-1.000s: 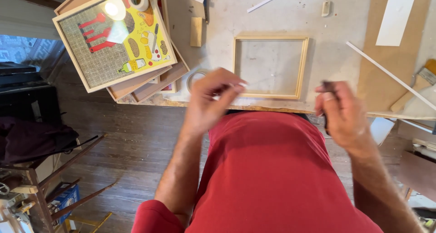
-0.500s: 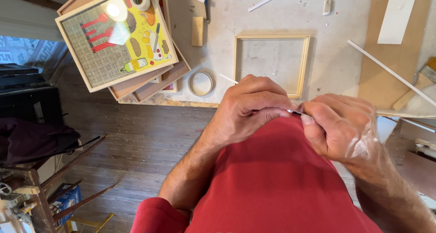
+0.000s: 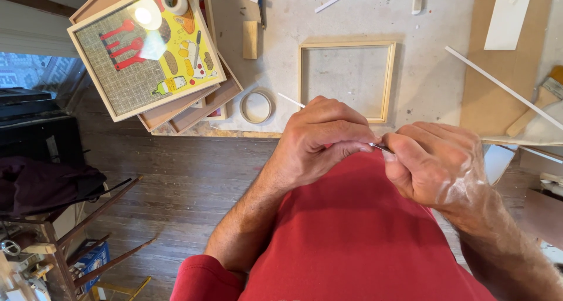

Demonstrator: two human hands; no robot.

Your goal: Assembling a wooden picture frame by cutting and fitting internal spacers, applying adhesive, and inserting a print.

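A small metal blade is pinched between the closed fingers of the left hand and right hand, held against the red shirt, near the empty wooden frame.

**A thin stick and a small blade, pinched above the wooden frame**

The left hand is curled into a loose fist just below the lower edge of the empty wooden frame, fingertips pressed together. A thin pale stick juts from behind its knuckles, slanting up and left toward the frame's lower left corner. The right hand, just beside it and below the frame's lower right corner, pinches a small dark metal piece, perhaps a blade tip; most of it is hidden. The two hands meet at that point, thumbs nearly touching.
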